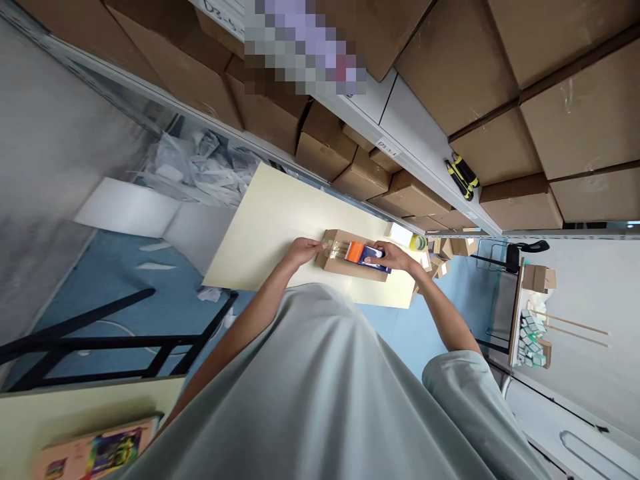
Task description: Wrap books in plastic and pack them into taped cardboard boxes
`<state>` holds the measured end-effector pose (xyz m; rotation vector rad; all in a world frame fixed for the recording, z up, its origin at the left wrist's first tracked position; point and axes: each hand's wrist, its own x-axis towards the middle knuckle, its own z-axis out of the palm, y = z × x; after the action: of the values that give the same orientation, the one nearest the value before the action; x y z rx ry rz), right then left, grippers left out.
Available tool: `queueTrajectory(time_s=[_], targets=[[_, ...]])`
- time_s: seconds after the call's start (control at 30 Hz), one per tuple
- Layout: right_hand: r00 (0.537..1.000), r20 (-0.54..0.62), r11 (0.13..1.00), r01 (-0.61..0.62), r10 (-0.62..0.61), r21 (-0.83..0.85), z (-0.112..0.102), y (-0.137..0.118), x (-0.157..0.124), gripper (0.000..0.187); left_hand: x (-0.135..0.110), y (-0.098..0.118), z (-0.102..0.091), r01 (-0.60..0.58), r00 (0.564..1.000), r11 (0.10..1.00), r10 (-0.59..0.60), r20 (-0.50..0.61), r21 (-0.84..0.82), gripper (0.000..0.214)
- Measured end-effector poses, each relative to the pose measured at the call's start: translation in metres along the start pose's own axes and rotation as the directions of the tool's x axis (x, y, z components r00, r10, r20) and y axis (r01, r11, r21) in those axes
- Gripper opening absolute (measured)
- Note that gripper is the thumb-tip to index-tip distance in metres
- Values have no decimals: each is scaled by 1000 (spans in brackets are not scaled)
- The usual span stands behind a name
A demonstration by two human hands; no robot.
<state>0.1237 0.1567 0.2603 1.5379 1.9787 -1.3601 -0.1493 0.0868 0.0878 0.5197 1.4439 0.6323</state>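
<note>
A small brown cardboard box (334,261) lies on a pale yellow table (270,220). My left hand (303,251) rests on the box's left end, fingers curled against it, holding it steady. My right hand (396,256) grips a tape dispenser (364,254) with an orange roll and a dark blue body, pressed on top of the box. A strip of clear tape runs along the box's top between the two hands.
Shelves stacked with brown cartons (505,140) stand behind the table. A yellow-and-black tool (463,177) lies on a shelf edge. Crumpled plastic wrapping (200,163) lies at the left. Small boxes (440,257) are piled at the table's right end. Black table legs (115,343) cross the blue floor.
</note>
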Motion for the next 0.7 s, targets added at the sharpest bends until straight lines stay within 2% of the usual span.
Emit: queueTrajectory(time_s=[0.13,0.23,0.33,0.43,0.53,0.6,0.63,0.7], targets=[[1000,-4,999,-24,24,24,4,3,1,69,4,-4,-1,87,991,995,-82,110,-42,66],[999,-5,999,-37,37,7,6,3,2,69,4,-10,-2,151,986,988,-150,70,-13,79],[999,-5,999,-40,40,-14,7,1,1,69,2,-15,1,182,982,982,-184,51,49,77],[999,2,999,-48,48,-19,7,-1,0,71,-3,-17,4,154,985,985,-159,67,73,65],[998,15,997,-67,68,-27,7,-3,0,71,-14,-15,6,13,1000,984,-10,-17,175,49],[997,20,997,-69,70,-30,7,-5,-1,70,-25,-11,11,-181,979,943,199,-39,280,53],[997,21,997,-67,68,-34,7,-5,-1,70,-31,-9,14,-298,947,897,320,-12,328,63],[998,18,997,-66,67,-46,7,-6,-1,70,-42,-5,24,-519,846,756,522,109,399,87]])
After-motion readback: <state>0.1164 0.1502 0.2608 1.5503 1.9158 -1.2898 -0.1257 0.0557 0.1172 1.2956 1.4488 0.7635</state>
